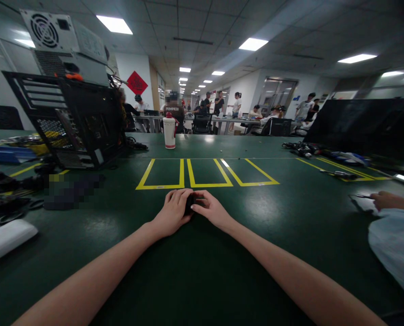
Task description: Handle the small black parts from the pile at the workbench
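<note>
Both my hands meet around a small black object [189, 204] on the green table [195, 271], just in front of the yellow taped frames [210, 184]. My left hand [175, 209] is wrapped over its left side, fingers curved and close together. From the right, my right hand [211, 208] grips it with thumb and fingers. Most of the object is hidden between the hands, and what it is cannot be made out.
An open black computer case [86, 122] with a power supply [52, 34] on top stands at left, near cables and a white object [8, 240]. A white cup [169, 132] stands beyond the frames. At right are tools [339, 174], a black monitor [361, 127] and another person's hand [390, 200].
</note>
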### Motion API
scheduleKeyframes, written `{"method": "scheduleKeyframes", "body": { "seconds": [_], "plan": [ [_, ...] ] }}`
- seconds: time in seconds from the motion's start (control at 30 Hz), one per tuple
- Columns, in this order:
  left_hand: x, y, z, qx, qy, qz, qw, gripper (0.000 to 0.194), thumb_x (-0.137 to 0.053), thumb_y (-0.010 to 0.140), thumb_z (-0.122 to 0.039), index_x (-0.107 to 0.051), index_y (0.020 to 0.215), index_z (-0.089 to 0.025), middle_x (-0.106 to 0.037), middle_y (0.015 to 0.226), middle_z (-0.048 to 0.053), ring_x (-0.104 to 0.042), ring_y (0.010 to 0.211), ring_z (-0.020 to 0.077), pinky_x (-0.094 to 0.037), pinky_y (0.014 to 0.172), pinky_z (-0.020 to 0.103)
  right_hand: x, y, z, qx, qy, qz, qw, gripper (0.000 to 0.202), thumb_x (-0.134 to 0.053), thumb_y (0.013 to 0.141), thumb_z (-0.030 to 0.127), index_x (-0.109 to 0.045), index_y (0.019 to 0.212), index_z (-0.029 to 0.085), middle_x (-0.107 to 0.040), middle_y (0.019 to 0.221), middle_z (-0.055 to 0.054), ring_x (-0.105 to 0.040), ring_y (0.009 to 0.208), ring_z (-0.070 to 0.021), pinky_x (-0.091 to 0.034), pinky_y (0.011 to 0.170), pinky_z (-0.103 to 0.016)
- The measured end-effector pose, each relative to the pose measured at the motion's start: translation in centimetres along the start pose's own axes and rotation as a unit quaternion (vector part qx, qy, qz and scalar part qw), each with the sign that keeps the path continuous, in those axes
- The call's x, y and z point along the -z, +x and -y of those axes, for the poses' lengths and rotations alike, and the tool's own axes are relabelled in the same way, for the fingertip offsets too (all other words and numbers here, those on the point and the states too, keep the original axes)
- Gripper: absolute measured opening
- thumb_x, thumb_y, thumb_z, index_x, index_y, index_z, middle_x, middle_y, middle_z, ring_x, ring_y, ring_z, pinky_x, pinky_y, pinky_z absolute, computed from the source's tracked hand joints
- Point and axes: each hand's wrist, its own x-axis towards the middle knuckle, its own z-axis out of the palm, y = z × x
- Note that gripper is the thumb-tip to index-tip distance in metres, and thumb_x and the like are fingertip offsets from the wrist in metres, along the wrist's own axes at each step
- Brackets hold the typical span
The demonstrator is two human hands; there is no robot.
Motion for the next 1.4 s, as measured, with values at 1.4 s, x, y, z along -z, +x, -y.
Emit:
{"method": "scheduleKeyframes", "body": {
  "seconds": [1.4],
  "plan": [
    [-1.2, 0.7, 2.6, 0.117, -0.116, 0.029, 0.986, 0.053, -0.052, 0.072, -0.037, -0.033, 0.116, -0.016, -0.044, 0.111, 0.012, -0.043, 0.103, 0.027, -0.034, 0.087, 0.043, 0.2, -1.5, 0.0, -0.034, -0.391, -0.044, 0.918, 0.047, -0.052, 0.072, 0.037, -0.041, 0.114, 0.018, -0.046, 0.115, -0.009, -0.041, 0.11, -0.0236, -0.033, 0.093, -0.041]
  ]
}}
